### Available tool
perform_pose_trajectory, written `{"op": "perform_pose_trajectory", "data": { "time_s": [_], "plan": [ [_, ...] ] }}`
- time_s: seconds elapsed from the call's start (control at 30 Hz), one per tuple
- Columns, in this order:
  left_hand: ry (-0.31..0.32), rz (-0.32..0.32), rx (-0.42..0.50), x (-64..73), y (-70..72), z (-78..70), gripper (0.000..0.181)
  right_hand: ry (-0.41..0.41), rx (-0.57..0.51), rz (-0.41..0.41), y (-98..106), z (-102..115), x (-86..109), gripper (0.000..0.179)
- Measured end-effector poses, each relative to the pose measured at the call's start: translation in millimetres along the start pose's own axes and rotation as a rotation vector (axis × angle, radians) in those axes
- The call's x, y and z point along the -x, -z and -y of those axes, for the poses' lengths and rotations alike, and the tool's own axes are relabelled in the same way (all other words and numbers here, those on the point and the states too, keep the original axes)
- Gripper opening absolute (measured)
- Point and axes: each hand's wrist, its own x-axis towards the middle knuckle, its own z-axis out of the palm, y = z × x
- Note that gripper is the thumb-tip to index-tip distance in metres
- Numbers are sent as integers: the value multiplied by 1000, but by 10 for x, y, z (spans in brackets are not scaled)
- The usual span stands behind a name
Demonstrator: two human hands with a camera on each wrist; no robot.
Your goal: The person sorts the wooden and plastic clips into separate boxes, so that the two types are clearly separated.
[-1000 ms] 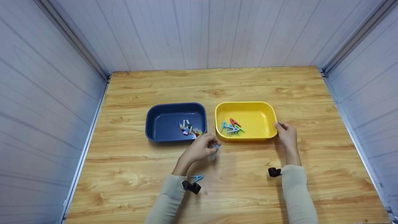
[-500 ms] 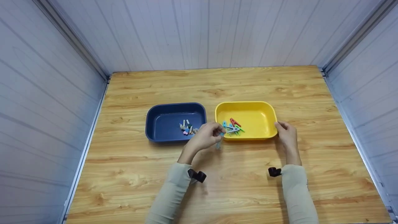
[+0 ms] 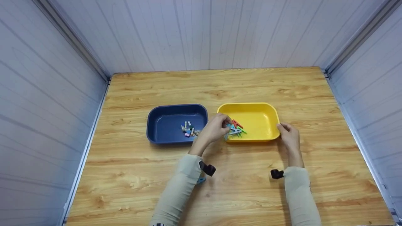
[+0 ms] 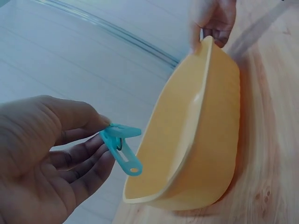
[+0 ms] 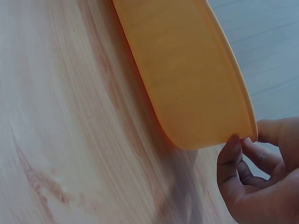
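Observation:
My left hand (image 3: 216, 127) pinches a light-blue plastic clothespin (image 4: 122, 148) between thumb and fingertips, over the left end of the yellow bin (image 3: 259, 125). Inside that end lie several plastic clothespins: a red one (image 3: 237, 123), a green one and pale blue ones, partly hidden by the hand. At the bin's front right corner, my right hand (image 3: 289, 136) pinches the rim, as the right wrist view shows up close. Another blue clothespin (image 3: 201, 180) lies on the table, half covered by my left forearm.
Left of the yellow bin stands a dark blue bin (image 3: 163, 127), holding several small wooden clothespins (image 3: 189, 129) with colourful decorations. Both bins stand on a wood-grain table (image 3: 245, 191). Pale panel walls (image 3: 194, 34) enclose the back and sides.
My left hand has carried the light-blue clothespin up and to the right, from the table in front of the bins to over the yellow bin. My right hand has stayed on the rim.

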Motion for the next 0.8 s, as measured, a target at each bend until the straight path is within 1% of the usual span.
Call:
{"op": "perform_pose_trajectory", "data": {
  "time_s": [0.27, 0.5, 0.63, 0.8],
  "plan": [
    [18, -64, -66, -117, -64, 2, 15, 5, 14, 9, 3, 2, 11, 50],
    [-11, -96, -116, -219, -142, 45, 13, 21, 31, 15, 7, -22, 12, 48],
    [-2, -105, -144, -249, -180, 51, 12, 29, 26, 18, 7, -23, 7, 49],
    [29, -100, -188, -272, -196, 33, 12, 22, -3, 13, 4, -19, -3, 46]
  ]
}}
